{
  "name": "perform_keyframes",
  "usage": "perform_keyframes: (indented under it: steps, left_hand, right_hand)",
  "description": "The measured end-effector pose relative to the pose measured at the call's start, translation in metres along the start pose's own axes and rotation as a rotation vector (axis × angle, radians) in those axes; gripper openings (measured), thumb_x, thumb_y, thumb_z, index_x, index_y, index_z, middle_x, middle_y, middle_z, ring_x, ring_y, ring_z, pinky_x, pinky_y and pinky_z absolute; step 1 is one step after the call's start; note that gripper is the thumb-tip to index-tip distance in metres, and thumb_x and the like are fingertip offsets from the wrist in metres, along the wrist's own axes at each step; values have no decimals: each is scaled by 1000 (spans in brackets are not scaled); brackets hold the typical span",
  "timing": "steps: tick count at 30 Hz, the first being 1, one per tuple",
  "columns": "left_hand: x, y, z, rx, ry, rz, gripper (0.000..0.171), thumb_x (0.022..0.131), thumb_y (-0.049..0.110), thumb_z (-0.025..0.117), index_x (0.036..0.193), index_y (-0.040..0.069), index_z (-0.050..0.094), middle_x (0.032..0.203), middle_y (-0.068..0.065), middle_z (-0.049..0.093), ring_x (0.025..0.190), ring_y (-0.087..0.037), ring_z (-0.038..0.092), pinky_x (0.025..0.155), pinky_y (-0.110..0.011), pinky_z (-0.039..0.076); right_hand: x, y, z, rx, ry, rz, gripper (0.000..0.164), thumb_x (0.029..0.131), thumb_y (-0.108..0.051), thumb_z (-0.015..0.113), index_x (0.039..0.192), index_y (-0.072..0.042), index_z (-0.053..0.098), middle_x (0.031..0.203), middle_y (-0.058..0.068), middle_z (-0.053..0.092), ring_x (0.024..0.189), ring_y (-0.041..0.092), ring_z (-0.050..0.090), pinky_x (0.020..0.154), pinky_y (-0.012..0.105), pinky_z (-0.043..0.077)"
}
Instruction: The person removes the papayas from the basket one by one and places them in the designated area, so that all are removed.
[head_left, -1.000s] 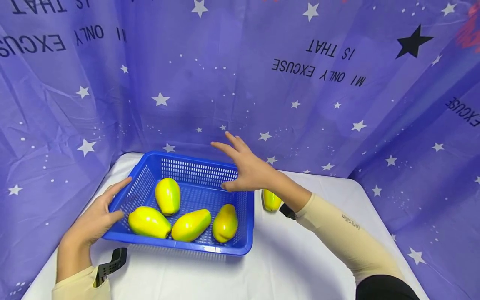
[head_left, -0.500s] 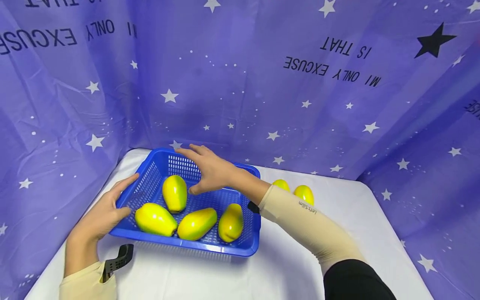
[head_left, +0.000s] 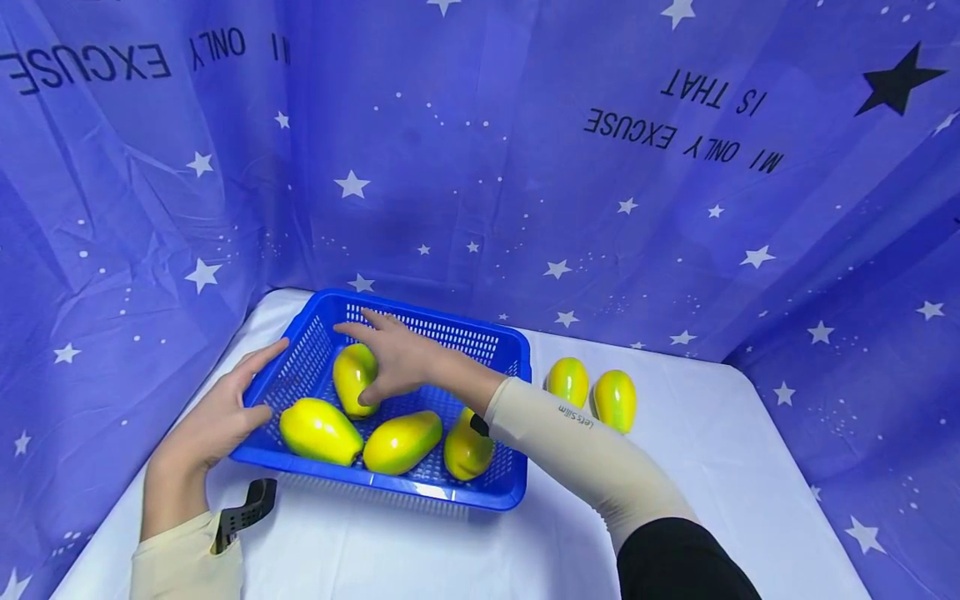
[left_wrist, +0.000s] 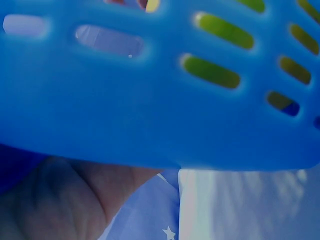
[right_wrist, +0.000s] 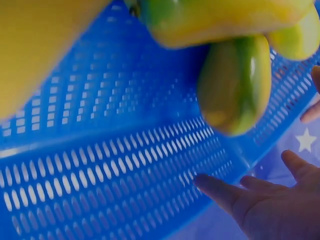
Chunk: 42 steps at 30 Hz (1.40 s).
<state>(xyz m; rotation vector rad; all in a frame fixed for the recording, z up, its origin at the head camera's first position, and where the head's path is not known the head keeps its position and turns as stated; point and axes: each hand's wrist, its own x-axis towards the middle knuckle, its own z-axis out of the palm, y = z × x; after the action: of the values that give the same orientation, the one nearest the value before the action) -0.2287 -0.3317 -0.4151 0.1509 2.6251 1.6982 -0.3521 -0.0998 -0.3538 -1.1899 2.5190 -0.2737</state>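
Note:
A blue perforated basket [head_left: 480,498] holds several yellow-green papayas. My left hand [head_left: 217,417] grips its left rim, thumb over the edge; in the left wrist view part of that hand [left_wrist: 75,200] shows below the basket wall [left_wrist: 125,115]. My right hand [head_left: 401,354] is over the basket with fingers spread, beside the upper-left papaya [head_left: 351,385]. In the right wrist view a gap shows between the right fingers [right_wrist: 220,192] and the nearest papaya [right_wrist: 235,85]. The other papayas [head_left: 321,429] [head_left: 402,442] [head_left: 463,454] lie along the basket's near side.
Two more papayas [head_left: 567,382] [head_left: 615,400] lie on the white cloth [head_left: 675,467] right of the basket. A purple star-printed curtain [head_left: 480,183] hangs behind and at both sides of the table.
My right hand has moved left and down into the basket, to the upper-left papaya. The two papayas on the right have come into full view. The left hand stays on the rim.

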Motion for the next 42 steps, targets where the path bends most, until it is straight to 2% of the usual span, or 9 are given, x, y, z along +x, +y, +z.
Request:
perform_keyframes:
  steps: [8,14,18,25,35,42]
  left_hand:
    - [0,3,1,5,-5,24,91,78,-12,49,158,18,17,160,-19,12,137,-50,18,98,-75,19]
    - [0,3,0,0,5,33,90,78,-12,50,157,19,18,160,-18,13,136,-50,19,98,-75,20]
    - [0,1,0,-6,11,37,91,78,-12,50,157,18,19,160,-18,14,137,-49,18,99,-74,18]
    - [0,0,0,-19,12,57,92,75,-14,50,157,15,20,158,-20,17,137,-45,20,102,-71,17]
    - [1,0,1,-17,-7,60,92,76,-15,50,157,15,18,158,-22,15,135,-49,21,100,-73,20]
    - [-2,0,1,-18,-14,43,91,78,-15,48,157,16,16,159,-21,12,135,-49,19,98,-74,20]
  right_hand:
    - [8,-4,19,36,-71,72,102,73,-44,82,154,-38,21,162,5,7,146,23,16,102,53,38]
    - [13,-6,23,51,-88,76,98,73,-40,83,154,-34,28,162,5,9,144,22,21,102,49,39]
    - [18,-9,27,25,-120,77,95,73,-39,83,152,-34,31,162,4,8,143,20,25,101,45,41]
    - [23,-12,31,-27,-114,75,94,71,-33,86,150,-34,35,162,4,12,142,20,27,99,40,44]
    - [15,-9,26,-36,-89,69,90,72,-30,86,148,-35,38,161,2,16,140,19,31,98,40,44]
    - [1,-10,13,-28,-67,21,86,74,-31,84,147,-36,38,161,3,16,139,21,32,97,42,45]
